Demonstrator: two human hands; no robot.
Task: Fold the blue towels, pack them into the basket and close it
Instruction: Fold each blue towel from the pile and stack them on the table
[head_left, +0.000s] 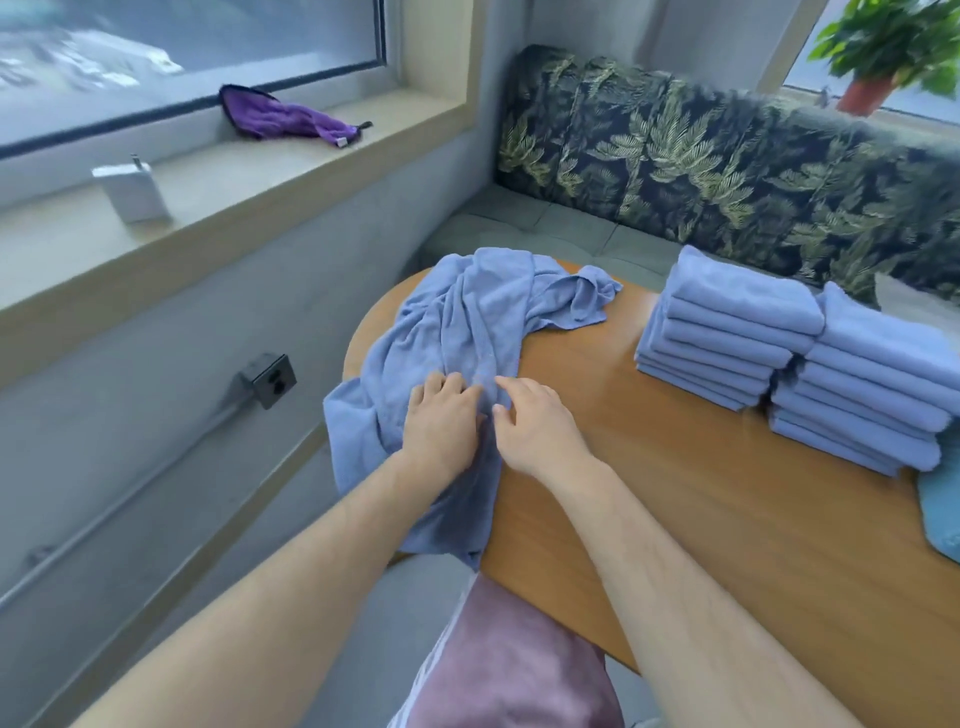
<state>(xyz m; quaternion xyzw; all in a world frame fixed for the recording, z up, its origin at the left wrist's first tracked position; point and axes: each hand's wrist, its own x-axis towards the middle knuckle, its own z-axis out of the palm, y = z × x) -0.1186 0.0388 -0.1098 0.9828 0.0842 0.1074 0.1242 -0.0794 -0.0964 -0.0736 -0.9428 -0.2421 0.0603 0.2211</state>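
A crumpled heap of unfolded blue towels (470, 332) lies on the left end of the wooden table (701, 509), with one part hanging over the table's near-left edge. My left hand (441, 421) rests on the heap, its fingers curled into the cloth. Right beside it, my right hand (535, 421) pinches a fold of the same cloth. Two stacks of folded blue towels stand on the right side of the table: one stack (727, 338) further back, the other stack (872, 384) at the right edge. No basket is in view.
A leaf-patterned sofa (727, 171) runs behind the table. The window sill at left holds a purple cloth (283, 117) and a white charger (135, 189). A potted plant (893, 47) stands at top right. A teal cloth (943, 514) lies at the right edge; a pink cushion (509, 670) lies below.
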